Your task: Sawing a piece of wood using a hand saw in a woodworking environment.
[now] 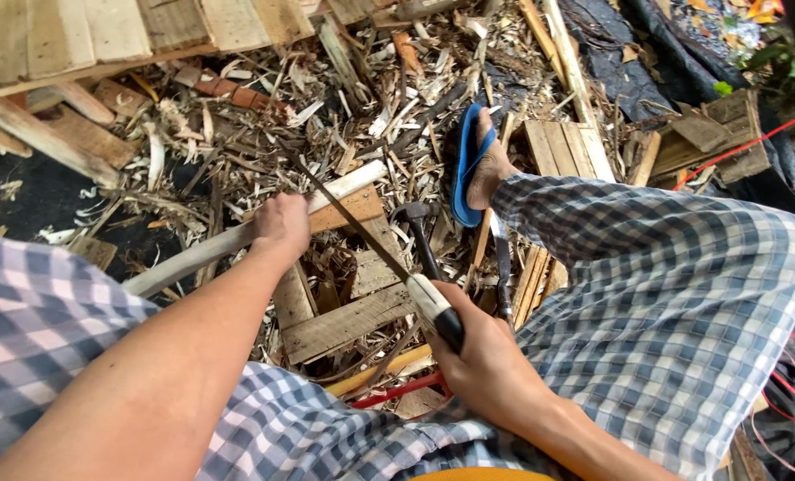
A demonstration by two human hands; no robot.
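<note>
Over the wooden pallet (344, 325), left hand (282, 223) grips a pale pole (210, 249), right hand (482, 356) clenches a saw (371, 240), fingers hidden.

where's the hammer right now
In the head view, the dark-headed hammer lies just right of centre on the wood scraps, between the wooden pallet piece and the foot in the blue flip-flop, beyond the right hand.

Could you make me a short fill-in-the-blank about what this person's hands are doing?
1. The right hand grips the handle of a ____.
2. The left hand holds down a long pale ____.
3. The foot wears a sandal coloured ____.
4. A hammer lies on the wooden ____.

Missing words: saw; stick; blue; pallet
</note>
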